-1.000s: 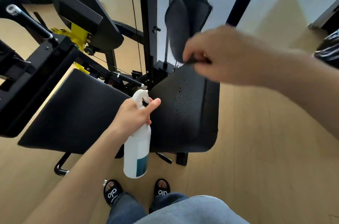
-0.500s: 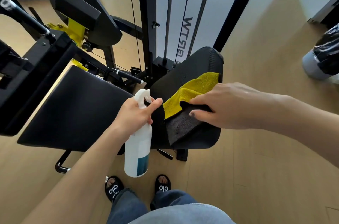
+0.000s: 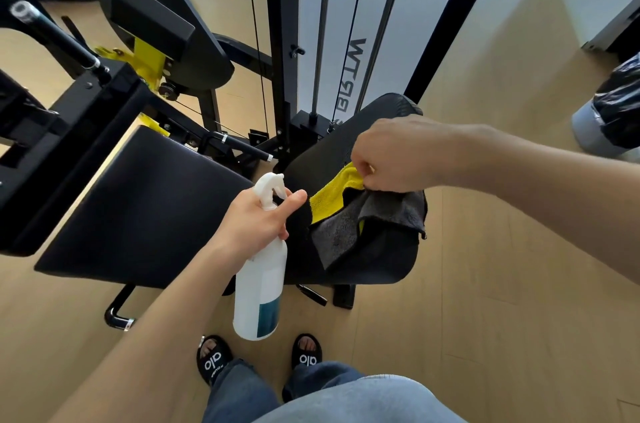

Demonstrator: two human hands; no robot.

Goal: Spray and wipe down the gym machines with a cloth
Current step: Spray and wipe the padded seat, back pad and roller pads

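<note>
- Left hand [image 3: 254, 225] grips the bottle [image 3: 259, 284], near.
- Right hand [image 3: 391, 155] pinches the cloth [image 3: 349, 214] on the right pad [image 3: 374, 259].
- Bin [image 3: 609, 117] far right.

Black seat pad [image 3: 363, 152], on it a cloth [image 3: 346, 214] yellow one side, dark grey the other, left of it a white spray bottle [image 3: 259, 284] with a teal label patch, beyond it a black frame [image 3: 280, 41] with yellow parts [image 3: 147, 57], below it black slides [image 3: 213, 358] with white lettering, blue jeans [image 3: 346, 395], pale wood floor [image 3: 485, 284]
</note>
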